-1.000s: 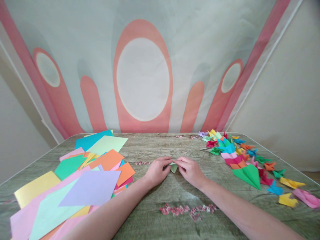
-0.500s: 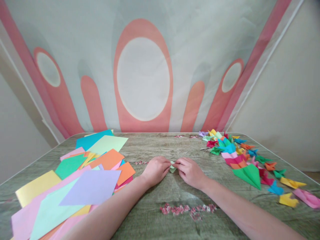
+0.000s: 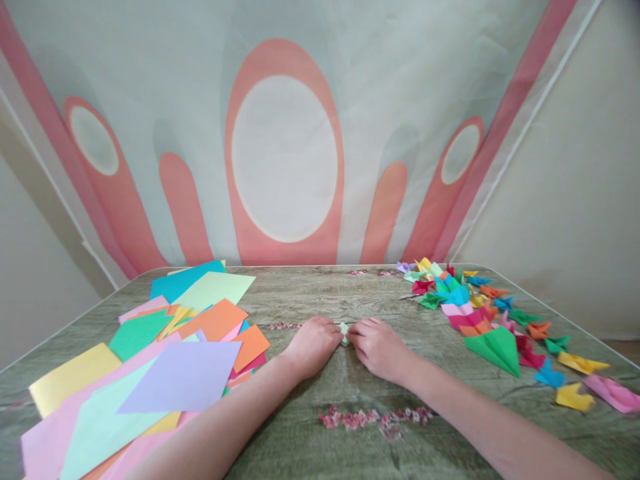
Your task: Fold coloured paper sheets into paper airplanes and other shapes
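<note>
A small pale green folded paper (image 3: 344,333) lies between my two hands near the middle of the wood-patterned table (image 3: 370,297). My left hand (image 3: 316,345) is closed on its left side, with the fingertips at the paper's edge. From the other side, my right hand (image 3: 377,348) pinches the right edge between thumb and fingers. Most of the paper is covered by the fingers, so its exact folds cannot be made out.
Loose coloured sheets, a lilac one (image 3: 183,375) on top, spread over the left side. On the right are many small folded paper figures, with a green paper plane (image 3: 496,348) among them. A patterned cloth (image 3: 285,157) stands behind the table.
Both hands have shifted slightly around the pale green paper, and it now shows as a narrower upright shape between the fingers. The view has moved a little.
</note>
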A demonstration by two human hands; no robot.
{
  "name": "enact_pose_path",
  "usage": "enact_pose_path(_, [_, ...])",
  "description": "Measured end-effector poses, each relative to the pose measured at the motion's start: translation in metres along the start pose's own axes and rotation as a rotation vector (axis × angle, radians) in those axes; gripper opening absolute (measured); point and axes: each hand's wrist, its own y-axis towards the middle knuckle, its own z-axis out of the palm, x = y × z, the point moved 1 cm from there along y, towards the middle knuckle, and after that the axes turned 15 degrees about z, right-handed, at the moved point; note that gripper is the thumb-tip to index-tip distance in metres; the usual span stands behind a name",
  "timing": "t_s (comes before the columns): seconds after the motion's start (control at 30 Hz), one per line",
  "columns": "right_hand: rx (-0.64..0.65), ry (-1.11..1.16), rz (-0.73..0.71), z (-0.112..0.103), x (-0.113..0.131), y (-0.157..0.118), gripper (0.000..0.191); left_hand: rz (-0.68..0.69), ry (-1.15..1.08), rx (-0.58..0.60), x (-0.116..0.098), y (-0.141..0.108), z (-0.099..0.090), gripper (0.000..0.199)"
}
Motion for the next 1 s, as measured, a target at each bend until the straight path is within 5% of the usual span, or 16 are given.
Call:
enact_pose_path(0.17, [-0.040, 0.172, 0.051, 0.002, -0.008, 0.003, 0.015, -0.048, -0.121, -0.044, 0.008, -0.003, 0.004, 0.017])
enact_pose_path(0.5, [-0.014, 0.481, 0.205, 0.012, -0.022, 0.013, 0.013, -0.351, -0.438, -0.229, 0.017, -0.006, 0.009, 0.017])
enact_pose_path(1.0, [-0.093, 0.394, 0.334, 0.025, -0.024, 0.017, 0.022, -0.452, -0.366, -0.236, 0.012, 0.001, 0.013, 0.011])
